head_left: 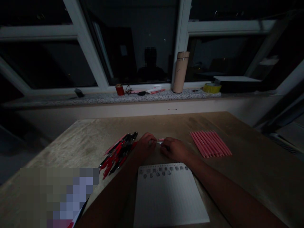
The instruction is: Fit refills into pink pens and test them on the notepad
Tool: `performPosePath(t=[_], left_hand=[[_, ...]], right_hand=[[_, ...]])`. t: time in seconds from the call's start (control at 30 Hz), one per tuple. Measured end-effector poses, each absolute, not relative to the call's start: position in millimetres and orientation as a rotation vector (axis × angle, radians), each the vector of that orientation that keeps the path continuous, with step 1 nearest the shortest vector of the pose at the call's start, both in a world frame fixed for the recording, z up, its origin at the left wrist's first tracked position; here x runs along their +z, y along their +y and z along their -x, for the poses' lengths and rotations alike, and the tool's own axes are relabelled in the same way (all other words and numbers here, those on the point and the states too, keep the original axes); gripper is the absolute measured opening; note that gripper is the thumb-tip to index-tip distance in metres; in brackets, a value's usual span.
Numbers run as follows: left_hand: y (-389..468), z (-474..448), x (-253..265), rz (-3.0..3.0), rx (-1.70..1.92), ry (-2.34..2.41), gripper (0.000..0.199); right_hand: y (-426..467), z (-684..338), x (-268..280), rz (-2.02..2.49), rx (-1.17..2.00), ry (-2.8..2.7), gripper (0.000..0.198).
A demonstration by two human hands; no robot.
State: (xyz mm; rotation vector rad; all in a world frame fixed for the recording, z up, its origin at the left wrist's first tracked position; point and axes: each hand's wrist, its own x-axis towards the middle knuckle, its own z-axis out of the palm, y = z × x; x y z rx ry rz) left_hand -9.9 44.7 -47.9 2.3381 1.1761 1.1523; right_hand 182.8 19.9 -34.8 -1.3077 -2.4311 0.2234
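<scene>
My left hand [145,144] is closed, its fingertips pinched at the left end of a slim pink-and-clear pen [161,139] lying crosswise just above the table. From the other side my right hand [174,148] closes on the pen's right end, with a small dark part showing between its fingers. Poor light hides the exact fingertip contact. Below my hands a lined notepad [169,196] lies open, with rows of small grey scribbled marks near its top edge. Beside my left wrist is a loose pile of red, black and pink pens [118,153].
Pink pens [211,144] lie side by side in a neat row at the right of the table [251,164]. On the windowsill [102,100] stand a tan flask [181,72], a red jar [119,90] and yellow tape [212,88]. The lower left is blurred out.
</scene>
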Motion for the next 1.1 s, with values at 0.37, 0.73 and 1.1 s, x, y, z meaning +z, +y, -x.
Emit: performPosePath(t=[0.37,0.73,1.1], left_hand=[[47,11,-51,-2.362,1.134,1.175,0.010],[41,12,-45,-2.392,1.109,1.128,0.015],[35,6,-35,-2.570,0.860,1.061,0.016]], right_hand=[[19,-182,-34,1.346,0.248,-2.381,0.015],[20,-183,-34,1.375,0.198,-2.417,0.011],[18,-180,-36,1.201,0.320,-2.293,0.017]])
